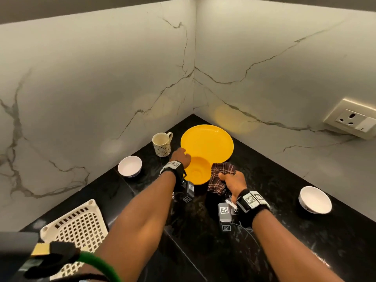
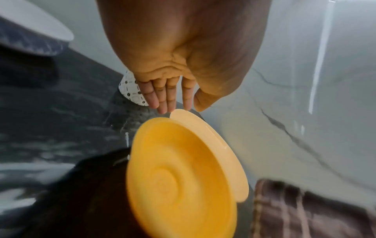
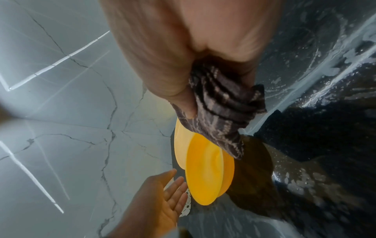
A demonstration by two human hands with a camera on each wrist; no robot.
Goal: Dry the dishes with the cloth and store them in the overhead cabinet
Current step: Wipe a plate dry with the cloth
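Note:
A large yellow plate (image 1: 209, 141) lies in the corner of the black counter (image 1: 284, 176). A small yellow bowl (image 1: 197, 173) sits at its near edge, overlapping it. My left hand (image 1: 181, 156) hovers open at the left rim of both dishes, its fingers (image 2: 170, 98) straight; whether they touch the plate (image 2: 205, 128) is unclear. My right hand (image 1: 231, 181) grips a bunched dark checked cloth (image 1: 220, 175) just right of the bowl (image 3: 205, 170). In the right wrist view the cloth (image 3: 221, 111) hangs from my fist over the bowl's rim.
A patterned mug (image 1: 162, 143) stands left of the plate. One white bowl (image 1: 130, 166) sits further left, another white bowl (image 1: 315, 199) at the right. A cream dish basket (image 1: 78, 224) lies at the near left. A wall socket (image 1: 354, 119) is on the right wall.

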